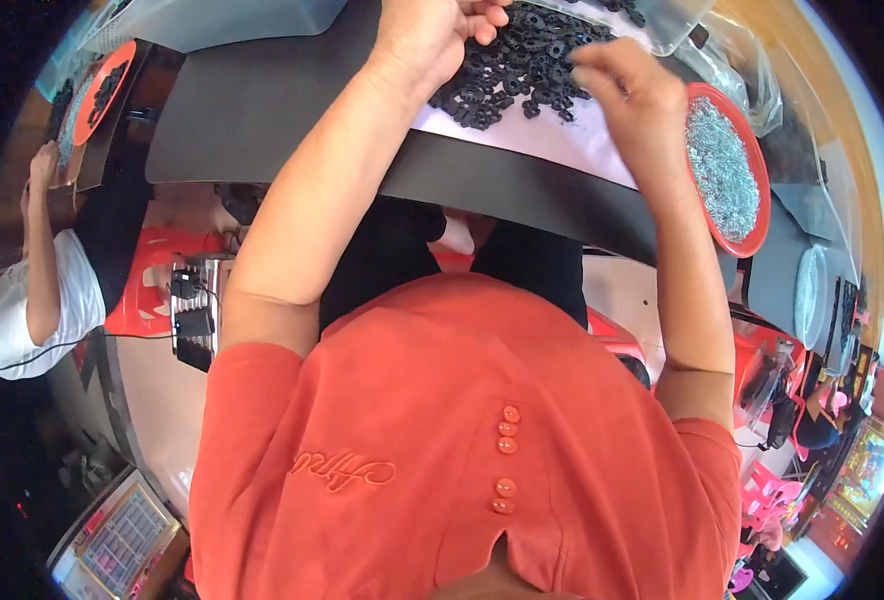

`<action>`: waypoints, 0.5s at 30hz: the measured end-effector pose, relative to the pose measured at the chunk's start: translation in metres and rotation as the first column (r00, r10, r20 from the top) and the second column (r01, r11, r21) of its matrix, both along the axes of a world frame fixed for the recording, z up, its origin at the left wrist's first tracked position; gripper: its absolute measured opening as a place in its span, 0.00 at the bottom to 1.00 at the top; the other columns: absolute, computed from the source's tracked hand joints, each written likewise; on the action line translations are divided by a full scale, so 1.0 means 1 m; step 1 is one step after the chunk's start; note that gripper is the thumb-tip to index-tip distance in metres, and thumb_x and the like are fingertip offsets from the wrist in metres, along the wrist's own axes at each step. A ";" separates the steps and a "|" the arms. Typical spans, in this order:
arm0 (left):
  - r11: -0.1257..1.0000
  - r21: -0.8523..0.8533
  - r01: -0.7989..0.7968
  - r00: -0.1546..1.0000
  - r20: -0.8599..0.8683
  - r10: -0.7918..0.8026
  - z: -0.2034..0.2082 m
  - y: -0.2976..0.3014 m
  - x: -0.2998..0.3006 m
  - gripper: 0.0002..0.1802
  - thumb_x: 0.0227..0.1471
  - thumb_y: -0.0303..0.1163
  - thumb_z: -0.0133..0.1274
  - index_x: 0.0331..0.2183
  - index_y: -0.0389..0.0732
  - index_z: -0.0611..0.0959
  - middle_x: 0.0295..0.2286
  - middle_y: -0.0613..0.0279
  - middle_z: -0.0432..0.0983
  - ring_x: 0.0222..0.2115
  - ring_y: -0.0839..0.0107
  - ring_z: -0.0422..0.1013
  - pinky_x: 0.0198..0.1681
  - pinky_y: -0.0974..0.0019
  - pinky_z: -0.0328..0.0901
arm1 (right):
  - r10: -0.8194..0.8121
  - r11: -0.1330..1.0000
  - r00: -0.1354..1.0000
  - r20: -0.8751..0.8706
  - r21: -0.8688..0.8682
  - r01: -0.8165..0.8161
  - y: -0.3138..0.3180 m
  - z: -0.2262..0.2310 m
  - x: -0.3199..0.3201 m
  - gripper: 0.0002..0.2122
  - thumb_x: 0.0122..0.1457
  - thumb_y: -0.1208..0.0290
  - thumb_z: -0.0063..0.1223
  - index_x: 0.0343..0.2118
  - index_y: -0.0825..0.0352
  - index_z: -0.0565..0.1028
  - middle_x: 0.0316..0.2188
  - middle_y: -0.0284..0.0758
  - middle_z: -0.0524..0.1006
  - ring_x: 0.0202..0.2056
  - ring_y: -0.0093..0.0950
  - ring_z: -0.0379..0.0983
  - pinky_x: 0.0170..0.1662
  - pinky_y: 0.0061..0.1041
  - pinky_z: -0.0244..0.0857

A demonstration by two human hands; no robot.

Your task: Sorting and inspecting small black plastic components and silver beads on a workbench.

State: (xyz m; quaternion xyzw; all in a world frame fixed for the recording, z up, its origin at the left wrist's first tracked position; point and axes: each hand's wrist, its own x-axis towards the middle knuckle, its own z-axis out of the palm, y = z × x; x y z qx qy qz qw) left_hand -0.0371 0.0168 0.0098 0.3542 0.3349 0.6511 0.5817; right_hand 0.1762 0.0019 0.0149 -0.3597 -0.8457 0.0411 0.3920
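Observation:
A heap of small black ring-shaped washers (522,60) lies on a pale sheet (562,135) on top of a black mat (262,110). My left hand (432,35) rests at the heap's left edge with its fingers curled in; I cannot tell whether anything is inside them. My right hand (632,100) hovers at the heap's right side, blurred, with its fingertips drawn together just above the washers. Right beside that hand stands a red plate (757,215) filled with small silvery metal parts.
A clear plastic bag (662,20) lies behind the heap. At the far left a person in a white shirt (37,300) sits by an orange plate (97,95) of dark pieces. Red plastic stools (152,280) stand under the table edge.

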 end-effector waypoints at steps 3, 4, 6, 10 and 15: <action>0.999 -0.024 0.022 1.000 0.017 -0.022 -0.004 0.001 -0.001 0.04 0.54 0.25 0.55 0.30 0.33 0.79 0.23 0.59 0.75 0.19 0.74 0.70 0.17 0.75 0.62 | 0.041 0.982 0.951 0.307 0.161 -0.094 -0.016 -0.014 -0.009 0.04 0.44 0.74 0.60 0.24 0.60 0.77 0.24 0.33 0.72 0.31 0.35 0.72 0.34 0.36 0.64; 0.999 -0.023 0.043 0.999 0.028 -0.042 -0.006 0.001 0.001 0.04 0.53 0.25 0.55 0.30 0.34 0.79 0.23 0.59 0.75 0.19 0.73 0.70 0.17 0.75 0.62 | 0.045 0.982 0.950 0.309 0.160 -0.099 -0.021 -0.017 -0.012 0.04 0.44 0.74 0.60 0.24 0.60 0.77 0.24 0.33 0.72 0.31 0.35 0.72 0.34 0.36 0.64; 0.997 -0.020 0.079 0.995 0.069 -0.078 -0.009 0.001 0.005 0.03 0.53 0.24 0.55 0.29 0.35 0.79 0.22 0.59 0.75 0.18 0.73 0.70 0.17 0.75 0.62 | 0.002 0.986 0.928 0.372 0.153 -0.063 -0.026 -0.023 -0.016 0.05 0.43 0.71 0.62 0.24 0.61 0.77 0.24 0.31 0.72 0.32 0.33 0.71 0.35 0.33 0.62; 0.997 -0.025 0.070 0.997 0.024 -0.069 -0.012 -0.001 0.010 0.03 0.52 0.23 0.55 0.28 0.34 0.79 0.22 0.59 0.75 0.17 0.73 0.69 0.15 0.75 0.61 | -0.024 0.988 0.929 0.369 0.153 -0.035 -0.024 -0.026 -0.022 0.08 0.42 0.68 0.63 0.25 0.61 0.77 0.24 0.31 0.72 0.32 0.32 0.71 0.36 0.33 0.62; 0.995 -0.076 0.059 0.998 0.023 -0.058 -0.010 -0.002 0.013 0.04 0.51 0.23 0.56 0.28 0.33 0.80 0.22 0.58 0.75 0.16 0.73 0.69 0.14 0.75 0.60 | -0.072 0.984 0.923 0.378 0.178 0.004 -0.022 -0.032 -0.028 0.05 0.43 0.72 0.60 0.23 0.61 0.74 0.23 0.32 0.71 0.31 0.33 0.71 0.34 0.33 0.62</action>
